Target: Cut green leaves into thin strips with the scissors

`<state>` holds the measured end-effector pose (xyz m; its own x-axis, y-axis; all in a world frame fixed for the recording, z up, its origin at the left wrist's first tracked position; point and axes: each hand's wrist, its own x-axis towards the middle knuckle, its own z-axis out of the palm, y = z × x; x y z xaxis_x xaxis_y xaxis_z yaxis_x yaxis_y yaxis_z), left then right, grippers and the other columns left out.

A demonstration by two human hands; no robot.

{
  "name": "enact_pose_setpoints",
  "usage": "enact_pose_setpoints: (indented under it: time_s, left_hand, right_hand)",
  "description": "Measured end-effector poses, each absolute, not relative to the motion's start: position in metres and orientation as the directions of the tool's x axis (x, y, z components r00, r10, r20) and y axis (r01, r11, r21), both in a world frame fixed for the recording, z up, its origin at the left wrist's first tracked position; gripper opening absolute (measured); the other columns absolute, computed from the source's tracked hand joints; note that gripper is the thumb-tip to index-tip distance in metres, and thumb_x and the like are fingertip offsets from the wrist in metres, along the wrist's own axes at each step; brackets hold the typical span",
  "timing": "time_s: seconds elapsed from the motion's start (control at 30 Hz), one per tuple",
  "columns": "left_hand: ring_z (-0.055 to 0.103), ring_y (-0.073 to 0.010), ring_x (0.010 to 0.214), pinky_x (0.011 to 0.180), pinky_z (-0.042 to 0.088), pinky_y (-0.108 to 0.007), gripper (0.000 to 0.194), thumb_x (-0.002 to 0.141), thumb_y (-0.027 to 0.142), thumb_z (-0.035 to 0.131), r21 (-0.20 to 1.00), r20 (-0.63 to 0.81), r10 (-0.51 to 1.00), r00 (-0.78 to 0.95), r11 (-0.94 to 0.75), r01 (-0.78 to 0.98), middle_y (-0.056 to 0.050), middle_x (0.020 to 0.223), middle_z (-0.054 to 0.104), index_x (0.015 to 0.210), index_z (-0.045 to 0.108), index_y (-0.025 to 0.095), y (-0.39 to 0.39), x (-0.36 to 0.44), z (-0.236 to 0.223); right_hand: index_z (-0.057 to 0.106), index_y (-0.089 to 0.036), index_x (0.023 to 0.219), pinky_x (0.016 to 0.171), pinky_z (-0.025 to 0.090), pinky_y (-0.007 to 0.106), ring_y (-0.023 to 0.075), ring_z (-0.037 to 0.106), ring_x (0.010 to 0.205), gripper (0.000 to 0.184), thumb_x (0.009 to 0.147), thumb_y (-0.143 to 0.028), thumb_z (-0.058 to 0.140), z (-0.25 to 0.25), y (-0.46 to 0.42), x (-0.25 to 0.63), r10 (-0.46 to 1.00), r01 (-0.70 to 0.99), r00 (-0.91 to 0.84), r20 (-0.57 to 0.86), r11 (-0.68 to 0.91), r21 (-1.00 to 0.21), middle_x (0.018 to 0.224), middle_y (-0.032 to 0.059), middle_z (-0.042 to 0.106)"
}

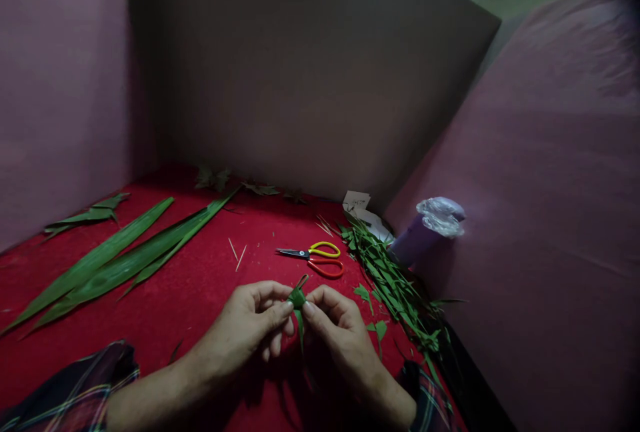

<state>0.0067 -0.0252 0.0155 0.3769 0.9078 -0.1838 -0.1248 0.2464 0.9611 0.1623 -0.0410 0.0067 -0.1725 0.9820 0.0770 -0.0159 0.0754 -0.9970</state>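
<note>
Between my two hands is a small folded green leaf piece (298, 297), with a thin loop at its top and a narrow strip hanging below. My left hand (260, 322) pinches its left side between thumb and forefinger, the other fingers curled beneath. On the opposite side, the thumb and forefinger of my right hand (337, 322) grip its right edge. Scissors (320, 260) with one yellow and one red handle lie just beyond my hands, blades pointing left. Two thin wooden sticks (237, 256) rest left of the scissors.
Long green leaves (120, 259) stretch across the left of the red cloth (200, 312). A heap of cut leaf strips (390, 285) lies on the right, before a purple container (423, 235) topped with clear plastic. White paper (356, 201) and dark leaf bits (213, 179) sit by the back wall.
</note>
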Motion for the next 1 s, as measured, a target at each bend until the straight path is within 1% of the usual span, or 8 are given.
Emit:
enact_pose_setpoints:
  time_s: [0.1, 0.17, 0.37, 0.5, 0.63, 0.73, 0.87, 1.0]
  left_hand:
    - [0.046, -0.0055, 0.033, 0.034, 0.035, -0.016, 0.03, 0.068, 0.04, 0.066, 0.954, -0.222, 0.885, 0.409, 0.284, -0.096, 0.001, 0.047, 0.057, 0.067, 0.057, 0.011, -0.0255, 0.0065, 0.0183]
    - [0.047, -0.0061, 0.032, 0.033, 0.034, -0.017, 0.032, 0.067, 0.041, 0.066, 0.95, -0.242, 0.88, 0.41, 0.301, -0.086, 0.0, 0.048, 0.059, 0.064, 0.054, 0.012, -0.0254, 0.0065, 0.0182]
    - [0.046, -0.0057, 0.031, 0.032, 0.033, -0.016, 0.029, 0.071, 0.039, 0.063, 0.956, -0.204, 0.9, 0.386, 0.267, -0.119, 0.0, 0.048, 0.06, 0.063, 0.052, 0.013, -0.0261, 0.0068, 0.0155]
    - [0.044, -0.0047, 0.029, 0.032, 0.032, -0.015, 0.028, 0.075, 0.037, 0.058, 0.964, -0.19, 0.904, 0.383, 0.246, -0.104, 0.001, 0.044, 0.058, 0.064, 0.055, 0.012, -0.0262, 0.0062, 0.0134]
    - [0.045, -0.005, 0.03, 0.031, 0.033, -0.015, 0.027, 0.073, 0.036, 0.06, 0.958, -0.199, 0.903, 0.38, 0.26, -0.118, 0.0, 0.046, 0.059, 0.063, 0.055, 0.012, -0.025, 0.0055, 0.0111]
    - [0.045, -0.0054, 0.029, 0.031, 0.033, -0.015, 0.028, 0.073, 0.038, 0.06, 0.959, -0.2, 0.907, 0.37, 0.259, -0.118, -0.001, 0.047, 0.06, 0.063, 0.054, 0.012, -0.0243, 0.0054, 0.0102]
    - [0.044, -0.0051, 0.028, 0.03, 0.032, -0.014, 0.029, 0.073, 0.039, 0.06, 0.959, -0.207, 0.903, 0.377, 0.263, -0.103, 0.0, 0.045, 0.059, 0.062, 0.054, 0.013, -0.0249, 0.005, 0.0109]
    - [0.043, -0.005, 0.027, 0.029, 0.03, -0.013, 0.03, 0.073, 0.04, 0.06, 0.95, -0.238, 0.89, 0.388, 0.296, -0.097, 0.002, 0.038, 0.054, 0.06, 0.053, 0.014, -0.026, 0.0046, 0.0128]
  right_hand:
    - [0.055, -0.015, 0.07, 0.052, 0.035, 0.019, 0.0086, 0.044, 0.054, 0.022, 0.079, -0.034, 0.061, 0.0062, -0.0409, 0.1637, 0.984, -0.016, -0.155, 0.084, 0.083, -0.996, 0.061, -0.0035, 0.051]
    - [0.055, -0.015, 0.07, 0.052, 0.035, 0.019, 0.0084, 0.043, 0.054, 0.021, 0.08, -0.033, 0.06, 0.0046, -0.0415, 0.1642, 0.984, -0.002, -0.155, 0.093, 0.094, -0.996, 0.06, -0.0038, 0.05]
    - [0.053, -0.015, 0.072, 0.053, 0.032, 0.02, 0.0078, 0.038, 0.056, 0.018, 0.084, -0.029, 0.056, -0.0016, -0.0434, 0.1648, 0.982, 0.054, -0.17, 0.082, 0.092, -0.994, 0.063, -0.0042, 0.046]
    - [0.053, -0.015, 0.072, 0.055, 0.033, 0.021, 0.0085, 0.039, 0.058, 0.02, 0.086, -0.029, 0.053, -0.0011, -0.0435, 0.1641, 0.975, 0.07, -0.207, 0.079, 0.095, -0.993, 0.063, -0.0036, 0.046]
    - [0.052, -0.015, 0.072, 0.052, 0.032, 0.021, 0.0083, 0.038, 0.055, 0.02, 0.086, -0.03, 0.052, 0.0, -0.0431, 0.1651, 0.969, 0.066, -0.243, 0.049, 0.067, -0.996, 0.061, -0.0041, 0.045]
    - [0.052, -0.016, 0.073, 0.051, 0.031, 0.02, 0.0081, 0.038, 0.054, 0.019, 0.086, -0.03, 0.053, -0.0005, -0.0425, 0.1676, 0.973, 0.11, -0.23, 0.019, 0.046, -0.993, 0.06, -0.0048, 0.044]
    - [0.05, -0.016, 0.07, 0.052, 0.031, 0.021, 0.0085, 0.039, 0.056, 0.02, 0.085, -0.029, 0.052, -0.0013, -0.0412, 0.1699, 0.98, 0.187, -0.195, 0.036, 0.074, -0.98, 0.06, -0.0045, 0.045]
    - [0.048, -0.017, 0.068, 0.051, 0.031, 0.021, 0.0088, 0.04, 0.055, 0.021, 0.086, -0.028, 0.051, -0.0023, -0.041, 0.1702, 0.977, 0.236, -0.211, 0.032, 0.083, -0.968, 0.059, -0.0044, 0.046]
